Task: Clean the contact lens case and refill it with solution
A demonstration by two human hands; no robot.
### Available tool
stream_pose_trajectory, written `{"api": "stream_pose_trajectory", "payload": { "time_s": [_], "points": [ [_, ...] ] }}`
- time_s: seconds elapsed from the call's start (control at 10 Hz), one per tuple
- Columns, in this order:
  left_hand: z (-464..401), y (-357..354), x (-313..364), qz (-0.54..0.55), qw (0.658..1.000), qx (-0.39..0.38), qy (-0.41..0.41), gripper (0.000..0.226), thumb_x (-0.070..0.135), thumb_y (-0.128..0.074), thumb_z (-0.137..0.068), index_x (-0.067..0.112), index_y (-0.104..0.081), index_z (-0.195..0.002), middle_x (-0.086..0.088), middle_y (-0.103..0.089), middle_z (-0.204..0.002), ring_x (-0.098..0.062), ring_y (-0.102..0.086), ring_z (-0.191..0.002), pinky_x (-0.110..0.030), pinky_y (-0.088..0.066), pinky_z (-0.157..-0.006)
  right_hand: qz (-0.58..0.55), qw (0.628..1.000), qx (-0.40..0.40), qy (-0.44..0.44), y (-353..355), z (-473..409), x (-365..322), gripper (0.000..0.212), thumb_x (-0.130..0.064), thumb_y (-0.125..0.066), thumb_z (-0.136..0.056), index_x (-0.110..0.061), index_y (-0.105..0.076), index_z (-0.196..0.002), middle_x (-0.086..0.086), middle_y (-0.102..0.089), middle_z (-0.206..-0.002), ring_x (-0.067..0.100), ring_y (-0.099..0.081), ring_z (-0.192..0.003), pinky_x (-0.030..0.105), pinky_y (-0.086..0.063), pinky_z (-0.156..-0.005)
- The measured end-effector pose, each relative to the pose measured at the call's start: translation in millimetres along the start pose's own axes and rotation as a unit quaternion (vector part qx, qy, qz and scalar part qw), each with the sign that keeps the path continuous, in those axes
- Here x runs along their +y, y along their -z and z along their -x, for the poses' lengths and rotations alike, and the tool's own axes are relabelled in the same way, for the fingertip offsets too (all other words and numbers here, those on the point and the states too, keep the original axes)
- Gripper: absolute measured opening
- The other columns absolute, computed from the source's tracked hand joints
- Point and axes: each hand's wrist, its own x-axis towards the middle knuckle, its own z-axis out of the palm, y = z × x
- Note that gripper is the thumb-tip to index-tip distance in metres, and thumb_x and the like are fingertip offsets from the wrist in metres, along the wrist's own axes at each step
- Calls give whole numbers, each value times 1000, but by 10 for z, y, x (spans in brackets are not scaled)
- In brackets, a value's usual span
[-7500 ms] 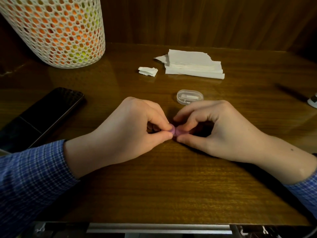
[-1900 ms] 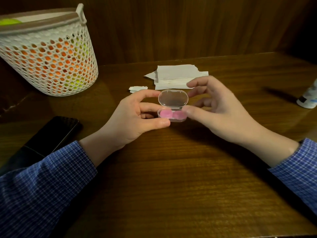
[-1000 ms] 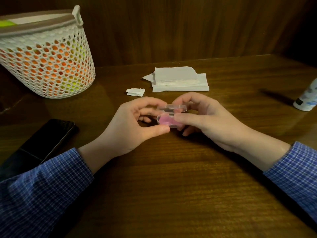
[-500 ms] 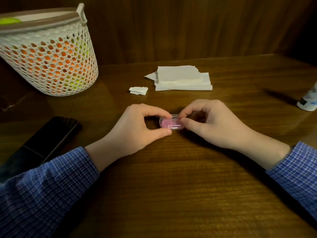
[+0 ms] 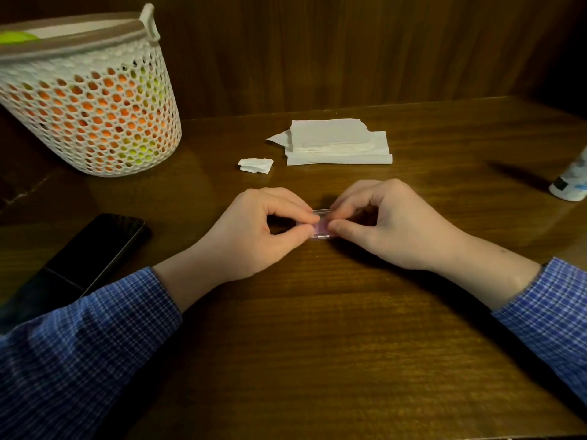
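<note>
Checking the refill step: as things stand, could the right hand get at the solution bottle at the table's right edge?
Probably yes, once it lets go. The right hand pinches the clear case with the left hand. Bare table lies between it and the bottle, which is partly out of frame.

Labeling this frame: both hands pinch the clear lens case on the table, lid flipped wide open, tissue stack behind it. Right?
Not quite. In the head view the clear lens case has its lid down, not wide open. The left hand and right hand do pinch it on the table, with the tissue stack behind.
</note>
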Motion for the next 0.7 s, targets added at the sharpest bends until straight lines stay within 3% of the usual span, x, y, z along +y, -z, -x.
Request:
{"api": "stream_pose_trajectory", "payload": {
  "time_s": [0.2, 0.5, 0.6, 0.7],
  "points": [
    [-18, -16, -10, 6, 1000, 1, 22, 22, 22, -71, -94, 30, -77, -114, 19, -72, -115, 3, -63, -112, -28, -52, -102, -11, 1000, 1, -7, 0, -31, 40, 9, -35, -75, -87, -32, -82, -92, -16, -72, -98, 3, -66, -93, 24, -56, -85],
    [68, -78, 42, -35, 998, 32, 40, 17, 34, -71, -93, 42, -74, -108, 27, -70, -109, 10, -60, -108, -17, -46, -96, 30, 1000, -3, -9, -20, -13, 30, 3, -40, -73, -91, -41, -74, -94, -21, -71, -92, -6, -62, -91, 13, -47, -75],
    [103, -58, 110, -10, 997, 39, 59, 13, 31, -68, -96, 40, -75, -103, 19, -70, -122, 10, -59, -106, -11, -40, -91, 49, 999, 2, -15, -9, -2, 21, 4, -38, -72, -93, -43, -71, -94, -21, -70, -93, -4, -63, -88, 13, -45, -74],
    [177, -53, 227, 31, 989, 116, 87, 15, 22, -64, -98, 36, -70, -94, 8, -63, -129, -1, -57, -108, -13, -44, -91, 66, 997, 44, -22, 28, 82, -3, 7, -39, -69, -95, -43, -66, -100, -24, -65, -97, -6, -60, -89, 9, -41, -72]
  ]
}}
